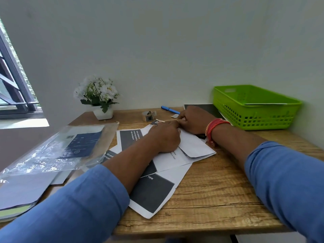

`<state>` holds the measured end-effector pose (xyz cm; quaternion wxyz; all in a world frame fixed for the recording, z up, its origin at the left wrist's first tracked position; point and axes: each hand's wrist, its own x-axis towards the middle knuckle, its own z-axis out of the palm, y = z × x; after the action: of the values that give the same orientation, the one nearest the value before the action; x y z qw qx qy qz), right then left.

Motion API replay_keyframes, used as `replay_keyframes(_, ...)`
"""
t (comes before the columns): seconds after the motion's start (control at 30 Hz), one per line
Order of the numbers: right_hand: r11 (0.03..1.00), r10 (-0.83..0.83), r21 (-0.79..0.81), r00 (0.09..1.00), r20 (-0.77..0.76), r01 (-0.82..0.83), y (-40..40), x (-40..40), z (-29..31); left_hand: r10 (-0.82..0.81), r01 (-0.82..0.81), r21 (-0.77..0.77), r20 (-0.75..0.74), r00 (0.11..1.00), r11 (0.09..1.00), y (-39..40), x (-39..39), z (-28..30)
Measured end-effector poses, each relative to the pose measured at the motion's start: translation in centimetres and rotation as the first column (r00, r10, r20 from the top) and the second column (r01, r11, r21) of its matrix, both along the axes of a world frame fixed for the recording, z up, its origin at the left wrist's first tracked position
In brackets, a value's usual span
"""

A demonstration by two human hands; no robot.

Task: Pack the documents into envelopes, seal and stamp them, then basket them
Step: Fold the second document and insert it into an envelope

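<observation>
White envelope (194, 146) flat atop the loose printed documents (154, 192) at table centre, likely pinned for sealing; left hand (164, 137) curled on its 9 o'clock side, pressing down; right hand (192, 120) at 12 o'clock, fingertips pinching the far edge; green basket (254, 118) waiting at 2 o'clock

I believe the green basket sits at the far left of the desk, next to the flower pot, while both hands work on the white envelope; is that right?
Not quite: the head view shows the green basket at the far right of the desk, well away from the flower pot. Both the left hand and right hand are on the white envelope.
</observation>
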<state>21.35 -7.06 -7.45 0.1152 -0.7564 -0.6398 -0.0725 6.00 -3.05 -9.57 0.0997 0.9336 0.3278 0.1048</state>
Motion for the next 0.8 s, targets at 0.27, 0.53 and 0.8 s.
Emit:
replay_keyframes(0.27,1.000,-0.009,-0.023,0.972,-0.235,0.004,1.7,1.1,0.2,0.008,-0.008,-0.026,-0.002,1.000,1.000,-0.4,-0.1,0.4)
replay_keyframes(0.53,0.999,-0.030,0.013,0.958,-0.285,0.035,2.6,1.4,-0.3,0.023,-0.023,-0.034,-0.002,1.000,0.999,-0.7,-0.1,0.6)
replay_keyframes(0.8,1.000,0.012,0.015,0.963,-0.269,-0.008,2.3,1.3,0.2,0.031,-0.030,-0.050,0.004,1.000,0.998,-0.8,-0.2,0.7)
